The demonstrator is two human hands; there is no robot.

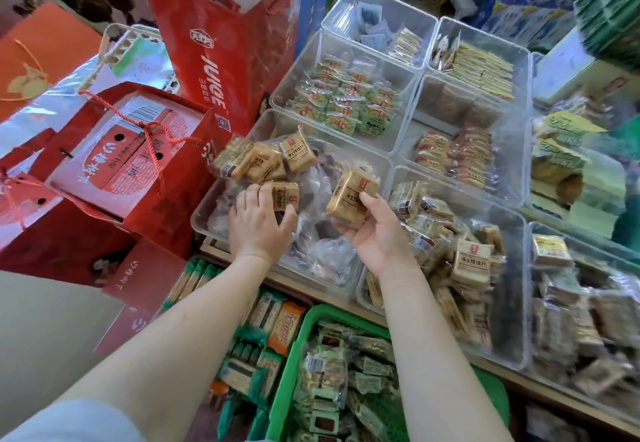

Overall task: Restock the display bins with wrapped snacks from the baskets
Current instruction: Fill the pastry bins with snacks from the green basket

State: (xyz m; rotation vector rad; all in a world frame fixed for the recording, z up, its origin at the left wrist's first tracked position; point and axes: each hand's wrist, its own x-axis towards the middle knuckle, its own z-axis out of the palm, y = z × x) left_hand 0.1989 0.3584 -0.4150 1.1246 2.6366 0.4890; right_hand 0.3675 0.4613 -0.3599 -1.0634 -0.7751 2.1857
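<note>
Scene: a person restocks clear display bins on a shop desk (pixel 346 298) from above; a green basket (pixel 294 355) of wrapped snacks sits below the desk edge, between the arms

Left hand: the left hand (pixel 258 223) reaches into the near-left bin (pixel 204 216); its grip is curled over a tan wrapped snack pack (pixel 282 195), fingers down the pack's near side

Right hand: the right hand (pixel 375 233) holds a second tan pack (pixel 351 195) over the seam between that bin and the next bin (pixel 512 303); grip clamped, thumb on the printed face, fingers cupped beneath

Where the stock lies: a loose cluster of tan packs (pixel 263 161) rests at the far side of the near-left bin on top of darker wrapped goods; more of the same fill the next bin

Handling, as judged: the packs look light, each lifted with one hand; the film wrap looks slick and crinkly, so a fingertip pinch may slide; the contents appear to be thin baked slices, likely brittle, so squeezing risks breakage

Where to hold, as judged: across the broad flat faces, thumb opposite fingers, not by the sealed ends

Surroundings: red gift boxes (pixel 114 164) and a red juice bag (pixel 221 46) stand to the left
</note>
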